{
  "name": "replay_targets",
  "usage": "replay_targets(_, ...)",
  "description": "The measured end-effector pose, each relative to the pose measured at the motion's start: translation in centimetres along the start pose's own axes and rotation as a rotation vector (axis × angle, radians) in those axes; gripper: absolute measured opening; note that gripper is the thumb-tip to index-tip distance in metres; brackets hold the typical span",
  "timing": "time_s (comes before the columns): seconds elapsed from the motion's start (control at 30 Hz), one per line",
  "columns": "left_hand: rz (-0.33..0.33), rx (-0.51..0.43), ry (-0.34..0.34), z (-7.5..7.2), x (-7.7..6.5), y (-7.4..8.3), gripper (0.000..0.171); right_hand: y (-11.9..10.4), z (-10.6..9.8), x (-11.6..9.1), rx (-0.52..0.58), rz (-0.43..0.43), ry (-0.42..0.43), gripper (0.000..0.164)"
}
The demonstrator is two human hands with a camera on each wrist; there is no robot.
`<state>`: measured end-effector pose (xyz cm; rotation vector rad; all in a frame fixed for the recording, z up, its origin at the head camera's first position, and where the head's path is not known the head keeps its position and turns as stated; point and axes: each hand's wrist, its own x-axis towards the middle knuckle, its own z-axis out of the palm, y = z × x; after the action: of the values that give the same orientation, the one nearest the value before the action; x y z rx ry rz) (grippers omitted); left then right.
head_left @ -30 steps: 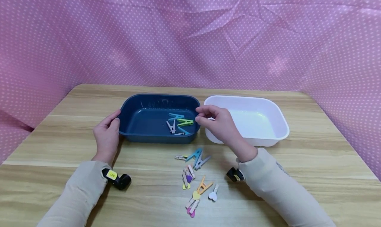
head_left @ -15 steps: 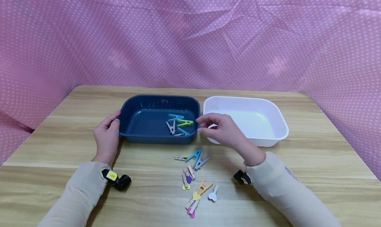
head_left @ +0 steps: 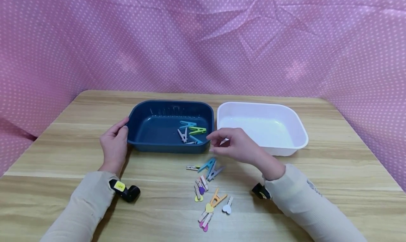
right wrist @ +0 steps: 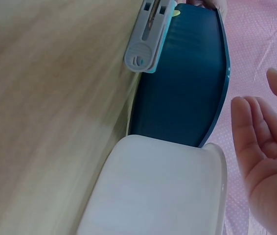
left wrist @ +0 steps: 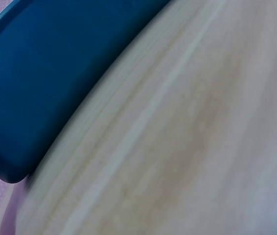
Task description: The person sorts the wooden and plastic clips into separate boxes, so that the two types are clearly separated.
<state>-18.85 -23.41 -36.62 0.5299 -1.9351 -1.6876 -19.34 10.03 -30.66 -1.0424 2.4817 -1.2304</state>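
Observation:
My left hand [head_left: 113, 146] holds the left end of the dark blue basin [head_left: 165, 148], thumb and fingers at its rim. Inside the basin, toward its right end, lie several clothespins: blue, grey and a green clothespin [head_left: 197, 130]. My right hand [head_left: 239, 145] is over the gap between the basins, fingers loosely bent, nothing between them; the right wrist view shows its bare palm and fingers [right wrist: 246, 127]. In front of the blue basin, a blue clothespin [head_left: 207, 165] and a grey clothespin [head_left: 214, 172] lie together on the table.
A white basin [head_left: 285, 151] stands right of the blue one. Closer on the wooden table [head_left: 158, 206] are an orange clothespin [head_left: 217, 199], a white heart clip [head_left: 226, 209] and several small wooden clips with coloured hearts. A pink dotted cloth [head_left: 203, 51] hangs behind.
My right hand has drawn back from the blue basin's right rim, moving down and slightly right toward me. My left hand and the clothespins stay where they were.

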Motion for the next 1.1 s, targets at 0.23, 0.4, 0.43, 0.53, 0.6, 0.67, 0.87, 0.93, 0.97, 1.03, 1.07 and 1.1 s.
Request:
replay_targets(0.23, 0.0, -0.005, 0.0, 0.0, 0.0, 0.2, 0.029, 0.3, 0.2, -0.1, -0.02, -0.052, -0.118, 0.036)
replay_targets(0.4, 0.023, 0.029, -0.004, 0.0, 0.0, 0.3, 0.03, 0.5, 0.4, -0.3, -0.022, -0.016, -0.153, 0.038)
replay_targets(0.43, 0.024, 0.037, -0.004, 0.0, 0.0, 0.3, 0.03, 0.6, 0.5, -0.4, -0.022, -0.007, -0.161, 0.038)
replay_targets(0.53, 0.016, 0.016, 0.0, 0.0, 0.0, 0.2, 0.03, 0.6, 0.6, -0.6, -0.022, 0.027, -0.176, 0.038)
replay_targets(0.6, 0.014, 0.008, 0.001, 0.0, 0.0, 0.2, 0.029, 0.5, 0.7, -0.8, -0.02, 0.056, -0.183, 0.038)
replay_targets(0.67, 0.017, 0.017, -0.002, 0.0, 0.0, 0.1, 0.03, 0.5, 0.8, -0.9, -0.03, 0.082, -0.186, 0.038)
replay_targets(0.87, 0.017, 0.022, -0.001, 0.0, 0.0, 0.0, 0.029, 0.3, 1.0, -1.1, -0.105, 0.162, -0.2, 0.04)
replay_targets(0.93, 0.014, 0.01, 0.004, 0.0, 0.0, 0.0, 0.029, 0.3, 1.1, -1.2, -0.134, 0.177, -0.201, 0.041)
replay_targets(0.97, 0.009, 0.005, 0.005, 0.0, 0.0, 0.0, 0.029, 0.3, 1.1, -1.2, -0.144, 0.186, -0.2, 0.041)
replay_targets(1.03, 0.006, 0.003, 0.006, 0.0, 0.0, 0.0, 0.029, 0.3, 1.2, -1.3, -0.16, 0.196, -0.197, 0.042)
replay_targets(1.07, 0.004, 0.003, 0.006, 0.0, 0.0, 0.0, 0.029, 0.3, 1.2, -1.3, -0.17, 0.196, -0.197, 0.042)
replay_targets(1.1, 0.004, 0.004, 0.005, 0.0, 0.0, 0.0, 0.029, 0.3, 1.2, -1.3, -0.18, 0.194, -0.197, 0.043)
